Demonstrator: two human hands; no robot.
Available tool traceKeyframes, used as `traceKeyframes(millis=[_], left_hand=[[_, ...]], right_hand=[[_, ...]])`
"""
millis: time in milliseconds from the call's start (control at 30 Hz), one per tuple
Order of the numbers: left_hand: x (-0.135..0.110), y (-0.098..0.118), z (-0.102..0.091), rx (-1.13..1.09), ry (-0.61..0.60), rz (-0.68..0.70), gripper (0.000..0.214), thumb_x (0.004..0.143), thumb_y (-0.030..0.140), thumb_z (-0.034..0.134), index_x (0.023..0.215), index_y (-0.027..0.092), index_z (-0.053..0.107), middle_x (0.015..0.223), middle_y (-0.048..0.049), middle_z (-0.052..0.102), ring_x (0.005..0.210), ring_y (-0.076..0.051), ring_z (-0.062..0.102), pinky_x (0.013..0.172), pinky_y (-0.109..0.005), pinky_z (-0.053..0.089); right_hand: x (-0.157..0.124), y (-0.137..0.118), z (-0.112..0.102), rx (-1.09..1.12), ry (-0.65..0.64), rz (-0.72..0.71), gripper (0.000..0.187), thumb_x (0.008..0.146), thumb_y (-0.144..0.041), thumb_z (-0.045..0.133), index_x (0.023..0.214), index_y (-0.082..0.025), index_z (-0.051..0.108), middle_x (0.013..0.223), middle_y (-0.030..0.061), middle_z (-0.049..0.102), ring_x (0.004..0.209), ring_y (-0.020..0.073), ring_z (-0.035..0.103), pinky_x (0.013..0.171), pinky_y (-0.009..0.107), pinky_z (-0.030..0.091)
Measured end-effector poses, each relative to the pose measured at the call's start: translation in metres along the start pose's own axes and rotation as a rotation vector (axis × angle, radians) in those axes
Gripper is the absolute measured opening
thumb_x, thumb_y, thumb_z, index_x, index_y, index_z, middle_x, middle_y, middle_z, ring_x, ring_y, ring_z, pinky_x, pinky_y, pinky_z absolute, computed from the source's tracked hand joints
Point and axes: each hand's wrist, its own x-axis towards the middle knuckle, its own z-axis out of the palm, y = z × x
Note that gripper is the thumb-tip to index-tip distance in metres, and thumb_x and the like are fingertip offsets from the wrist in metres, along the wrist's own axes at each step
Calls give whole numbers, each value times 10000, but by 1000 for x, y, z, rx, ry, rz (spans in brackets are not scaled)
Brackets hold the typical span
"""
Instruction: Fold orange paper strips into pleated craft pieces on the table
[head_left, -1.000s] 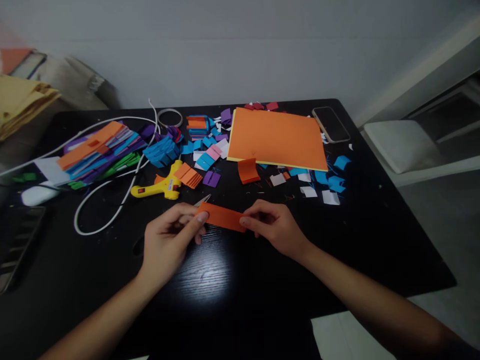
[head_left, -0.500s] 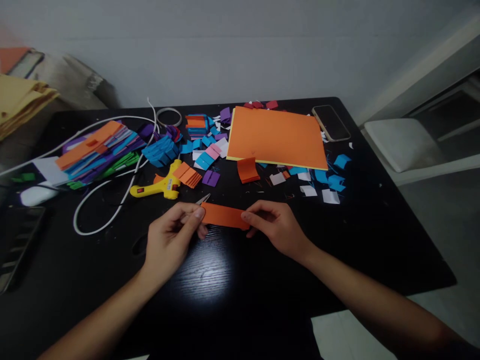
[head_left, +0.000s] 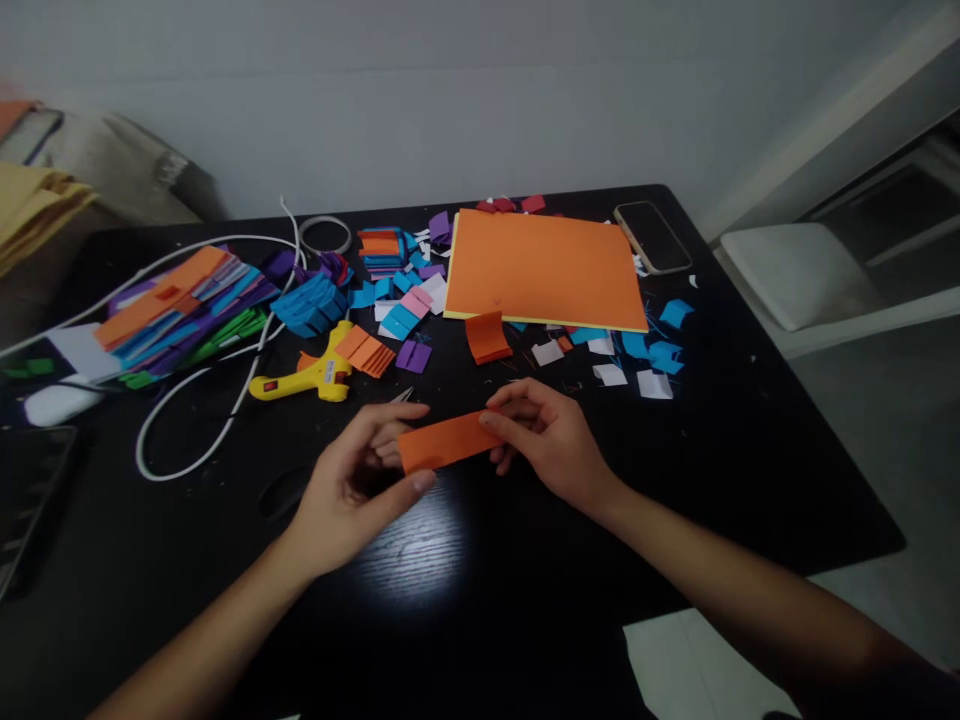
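Note:
An orange paper strip (head_left: 442, 441) is held above the near part of the black table, tilted with its right end higher. My right hand (head_left: 551, 440) pinches that right end between thumb and fingers. Around the strip's left end, my left hand (head_left: 360, 480) is open, its thumb below and its fingers above and behind the paper. Scissors (head_left: 403, 396) lie just beyond my left hand, only the pointed blades showing. A folded orange paper piece (head_left: 487, 338) rests past the strip, beside a stack of folded orange pieces (head_left: 365, 351).
A yellow glue gun (head_left: 307, 377) lies left of centre, near a looping white cable (head_left: 142, 440). Large orange sheets (head_left: 547, 268) and a phone (head_left: 652, 238) are at the back. Bundled coloured strips (head_left: 187, 305) and a white mouse (head_left: 61, 405) sit left; blue and white scraps (head_left: 655, 385) lie right.
My left thumb and fingers have spread apart, releasing the strip's left end. The strip has tilted, its left end now lower, while my right hand keeps its pinch. The view has shifted slightly.

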Motion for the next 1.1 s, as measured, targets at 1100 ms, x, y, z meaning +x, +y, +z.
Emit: traceKeyframes(millis=[1100], left_hand=[[-3, -10, -6, 454, -64, 400, 448, 890, 289, 776, 1302, 208, 620, 1106, -81, 646, 994, -222, 634, 852, -359, 556]], right_hand=[[-5, 13, -3, -464, -1, -393, 266, 936, -231, 728, 1193, -245, 796, 1086, 47, 811, 946, 193, 765, 813, 331, 613]])
